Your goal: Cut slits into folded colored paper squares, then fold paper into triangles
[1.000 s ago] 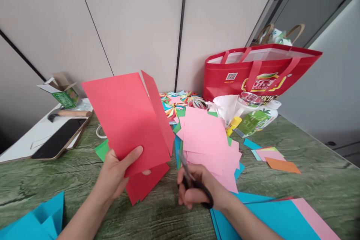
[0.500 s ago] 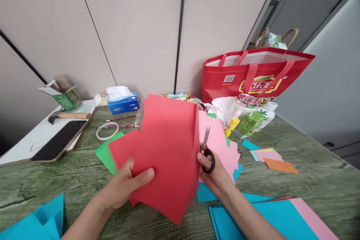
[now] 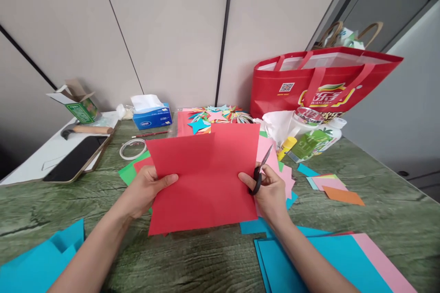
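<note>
A sheet of red paper (image 3: 206,183) is spread out between my two hands, with a step in its top edge. My left hand (image 3: 146,187) pinches its left side, thumb on the near face. On the right side, my right hand (image 3: 270,187) grips the sheet with its thumb and also keeps a pair of scissors (image 3: 261,169), black-handled, blades pointing up and away. Behind the sheet lie pink paper pieces (image 3: 287,178) and green paper (image 3: 128,173), partly hidden.
Blue sheets (image 3: 330,261) lie at the front right, folded blue paper (image 3: 44,256) at the front left. Toward the back stand a tissue box (image 3: 152,118), paper stars (image 3: 220,116), a glue stick (image 3: 286,147) and a red bag (image 3: 309,82). A phone (image 3: 75,158) and hammer (image 3: 85,130) are left.
The red paper has been opened out wider and lowered, uncovering the paper stars behind it. My right hand and the scissors have shifted slightly right; my left hand has moved left and up.
</note>
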The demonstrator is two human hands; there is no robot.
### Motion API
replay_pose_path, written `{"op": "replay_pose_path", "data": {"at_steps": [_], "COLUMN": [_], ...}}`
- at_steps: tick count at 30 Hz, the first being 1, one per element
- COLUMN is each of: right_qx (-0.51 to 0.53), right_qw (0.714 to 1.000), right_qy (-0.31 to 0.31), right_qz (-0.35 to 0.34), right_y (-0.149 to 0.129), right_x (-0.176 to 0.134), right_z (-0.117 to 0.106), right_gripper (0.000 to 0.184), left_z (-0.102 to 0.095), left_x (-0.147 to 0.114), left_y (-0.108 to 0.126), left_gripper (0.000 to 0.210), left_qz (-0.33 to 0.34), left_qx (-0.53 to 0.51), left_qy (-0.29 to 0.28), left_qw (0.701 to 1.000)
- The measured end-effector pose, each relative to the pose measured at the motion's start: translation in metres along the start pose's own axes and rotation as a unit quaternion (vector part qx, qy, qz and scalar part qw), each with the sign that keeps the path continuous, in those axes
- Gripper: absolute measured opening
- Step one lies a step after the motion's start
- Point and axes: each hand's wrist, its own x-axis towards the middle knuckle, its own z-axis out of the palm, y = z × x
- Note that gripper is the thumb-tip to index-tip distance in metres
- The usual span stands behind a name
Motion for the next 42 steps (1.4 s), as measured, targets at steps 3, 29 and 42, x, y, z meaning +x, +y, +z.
{"op": "replay_pose_path", "data": {"at_steps": [3,29,42], "right_qx": [-0.045,-0.043,-0.03], "right_qw": [0.998,0.996,0.99], "right_qy": [-0.016,0.048,0.098], "right_qz": [-0.036,-0.06,-0.1], "right_y": [0.0,0.007,-0.001], "right_x": [0.001,0.002,0.003], "right_z": [0.0,0.0,-0.002], "right_gripper": [0.033,0.03,0.031], "left_z": [-0.002,0.004,0.003], "left_x": [0.001,-0.003,0.006], "left_y": [0.0,0.004,0.004], "left_gripper": [0.019,0.026,0.028], "left_qz": [-0.009,-0.062,0.08], "left_qx": [-0.004,-0.016,0.012], "left_qy": [0.009,-0.033,0.169], "left_qw": [1.0,0.997,0.982]}}
